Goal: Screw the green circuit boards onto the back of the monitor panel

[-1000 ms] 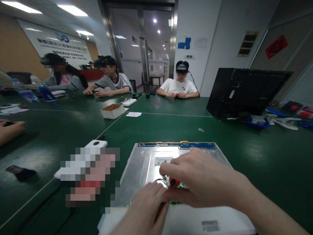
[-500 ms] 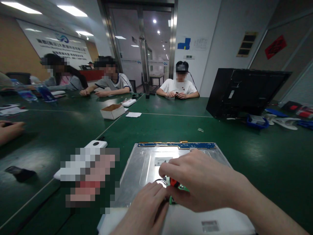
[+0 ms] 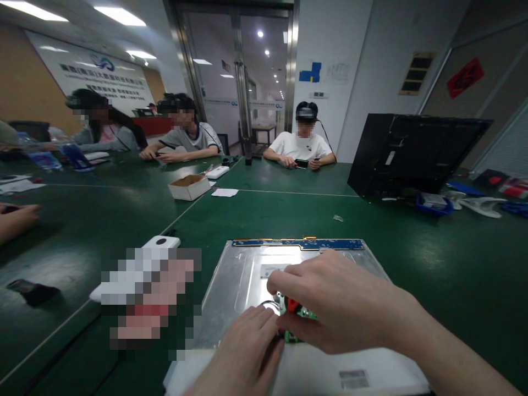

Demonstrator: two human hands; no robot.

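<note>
A flat display panel lies in front of me, its silver metal back (image 3: 225,297) facing up. A narrow blue circuit strip (image 3: 272,243) runs along its far edge. My right hand (image 3: 350,305) is closed over the middle, gripping what looks like a red-and-black screwdriver (image 3: 292,304). Its tip is hidden. Below it, a green circuit board (image 3: 293,336) shows partly between my hands. My left hand (image 3: 247,341) rests at the board's left side, fingers bent and together; what they pinch is hidden. A white lower section (image 3: 317,371) of the panel lies nearest me.
Left of the panel lie a white power bank (image 3: 163,242), a blurred pinkish item (image 3: 152,308) and a black object (image 3: 33,291). Further off are an open carton (image 3: 188,188) and a black monitor (image 3: 412,157). Several people sit around the green table (image 3: 289,212).
My hands keep nearly the same place on the panel; the red-and-black screwdriver has shifted very slightly. Across the table, a person's hands have moved apart around a dark rectangular object.
</note>
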